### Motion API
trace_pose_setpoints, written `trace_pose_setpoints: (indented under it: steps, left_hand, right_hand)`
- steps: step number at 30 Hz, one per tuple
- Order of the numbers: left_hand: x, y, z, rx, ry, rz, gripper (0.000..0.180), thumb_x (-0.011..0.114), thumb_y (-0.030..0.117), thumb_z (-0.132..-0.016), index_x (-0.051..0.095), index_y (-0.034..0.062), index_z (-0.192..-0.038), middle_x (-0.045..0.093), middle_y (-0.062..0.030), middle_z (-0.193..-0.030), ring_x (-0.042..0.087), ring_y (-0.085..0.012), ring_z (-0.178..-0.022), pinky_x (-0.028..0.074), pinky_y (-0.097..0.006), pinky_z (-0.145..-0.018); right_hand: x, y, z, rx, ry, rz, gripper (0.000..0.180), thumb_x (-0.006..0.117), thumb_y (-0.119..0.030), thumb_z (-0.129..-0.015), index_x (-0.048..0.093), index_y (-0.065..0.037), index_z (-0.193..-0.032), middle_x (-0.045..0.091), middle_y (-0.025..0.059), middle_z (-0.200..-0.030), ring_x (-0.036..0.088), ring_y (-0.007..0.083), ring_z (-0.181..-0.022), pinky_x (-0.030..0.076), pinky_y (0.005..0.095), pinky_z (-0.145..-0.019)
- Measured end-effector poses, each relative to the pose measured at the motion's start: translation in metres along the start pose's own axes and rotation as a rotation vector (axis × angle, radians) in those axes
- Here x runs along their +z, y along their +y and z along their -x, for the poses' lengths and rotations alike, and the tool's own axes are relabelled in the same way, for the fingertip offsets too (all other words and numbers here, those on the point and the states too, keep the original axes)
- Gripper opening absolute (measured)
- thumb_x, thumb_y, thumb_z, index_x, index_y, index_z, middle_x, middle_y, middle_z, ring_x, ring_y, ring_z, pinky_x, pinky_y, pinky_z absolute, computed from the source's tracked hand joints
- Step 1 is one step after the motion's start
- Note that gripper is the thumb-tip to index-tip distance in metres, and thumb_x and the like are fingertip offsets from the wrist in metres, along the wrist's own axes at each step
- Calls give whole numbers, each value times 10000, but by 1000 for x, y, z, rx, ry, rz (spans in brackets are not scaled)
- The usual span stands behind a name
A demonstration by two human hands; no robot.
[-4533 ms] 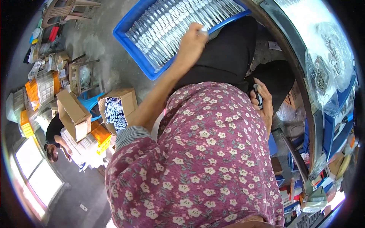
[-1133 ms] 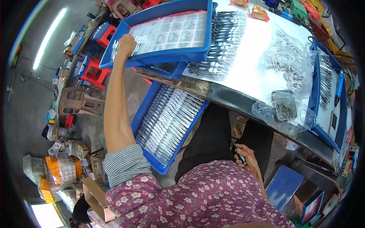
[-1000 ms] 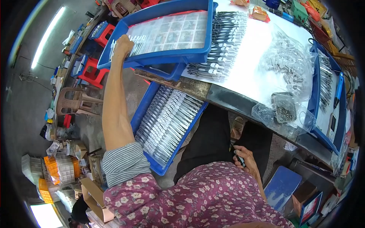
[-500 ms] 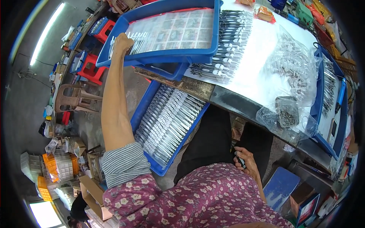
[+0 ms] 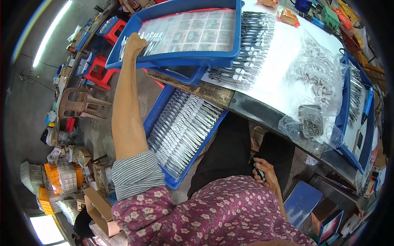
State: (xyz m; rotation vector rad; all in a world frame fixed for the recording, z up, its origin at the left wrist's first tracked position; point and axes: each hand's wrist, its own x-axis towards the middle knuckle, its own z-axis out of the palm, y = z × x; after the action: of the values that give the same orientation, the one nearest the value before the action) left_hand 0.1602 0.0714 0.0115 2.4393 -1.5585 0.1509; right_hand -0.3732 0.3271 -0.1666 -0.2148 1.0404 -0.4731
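A left hand (image 5: 134, 46), below a rolled cuff of striped grey cloth (image 5: 136, 174), is reached into the left end of a shallow, smooth blue plastic tray (image 5: 176, 59); its fingers are curled, but whether anything is gripped cannot be told. Beside it, slim, shiny metal tools (image 5: 152, 43) are laid side by side, long axes running away from the body and leaning slightly right; their tips are too small to tell. To their right, a translucent sheet of square pockets (image 5: 197, 35) is seen. Below, a second blue tray (image 5: 202, 148) is packed with silvery, oval-marked tools (image 5: 184, 127). On the white-covered worktop (image 5: 279, 61), dark tools (image 5: 252, 51) are stacked in a column, long axes roughly left to right. Near the lap, a dark-and-pale handled tool (image 5: 259, 173) is gripped by the closed fingers of the right hand (image 5: 267, 169), its long axis slanting forward and left. Farther right, metal pieces are held in a crinkled clear bag (image 5: 316, 78).
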Motion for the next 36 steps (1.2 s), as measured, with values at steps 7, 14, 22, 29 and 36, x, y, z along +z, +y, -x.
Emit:
trace_pose_setpoints:
  steps: [7,14,22,29,36]
  left_hand:
    - [14,-17,-9,-34,32,67,322,666,177,-544,604,-89,-715,597,-301,-788,621,-389,-780,474,-419,-680]
    - [28,-24,-30,16,-25,129,238,688,99,-596,482,40,-491,387,4,-461,374,-103,-421,268,-319,-394]
    - [7,1,-3,53,-53,169,266,685,120,-557,593,4,-778,603,-126,-743,575,-221,-717,442,-316,-640]
    - [-1,17,6,333,203,51,264,573,190,-708,628,79,-941,628,-200,-867,595,-372,-841,454,-428,-754]
    - [-41,72,50,374,885,171,178,490,209,-845,541,91,-967,603,-156,-864,578,-359,-811,439,-436,-682]
  right_hand:
    - [-2,3,-2,-3,-7,-6,358,536,-123,-867,445,-39,-1203,510,80,-640,432,88,-444,296,181,-348]
    - [0,2,-2,-32,4,20,358,535,-113,-862,447,-33,-1201,512,77,-645,437,90,-447,293,182,-349]
    - [0,1,-1,-36,8,15,351,529,-102,-862,449,-35,-1197,504,83,-644,430,90,-447,292,185,-347]
    - [-2,3,-1,-42,3,21,354,530,-107,-864,447,-26,-1198,499,83,-653,421,92,-448,296,192,-357]
    - [-3,8,7,-128,3,155,366,527,-137,-872,433,-5,-1199,492,71,-665,431,87,-484,296,205,-386]
